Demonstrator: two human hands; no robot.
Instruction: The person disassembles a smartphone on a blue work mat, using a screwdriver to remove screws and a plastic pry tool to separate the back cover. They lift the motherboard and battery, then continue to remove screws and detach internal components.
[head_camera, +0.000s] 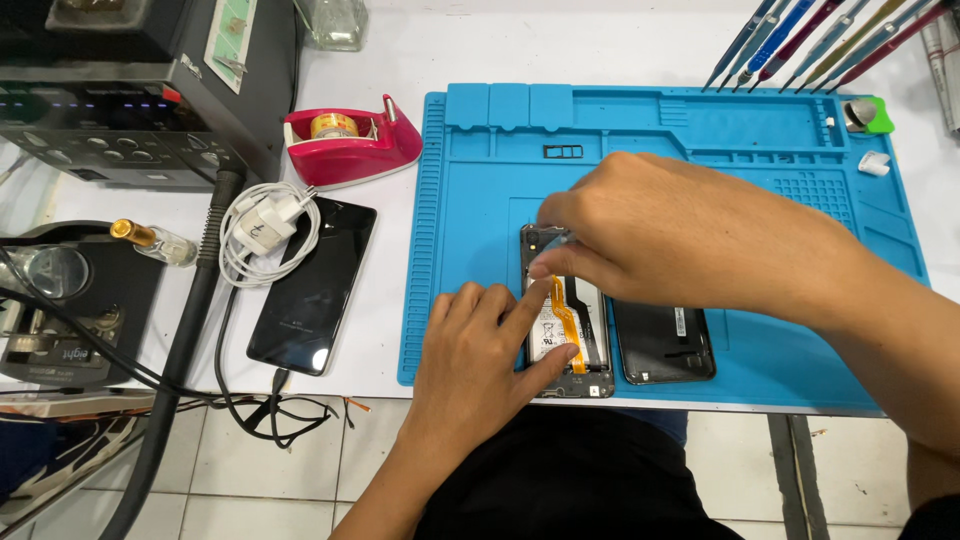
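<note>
An opened phone (584, 340) lies on the blue work mat (480, 210), its back off, showing a battery and an orange flex cable (565, 318). My left hand (480, 365) holds the phone's lower left edge between thumb and forefinger. My right hand (640, 230) reaches over the phone's top end, fingertips pinched at the upper part near the camera area; what they grip is hidden. The removed black back cover (663, 345) lies just right of the phone.
A second black phone (312, 285) with a white charger and coiled cable (268, 228) lies left of the mat. A pink tape dispenser (350, 140), a black soldering station (120, 90), several tweezers (820, 40) and a small tray part (562, 152) are around.
</note>
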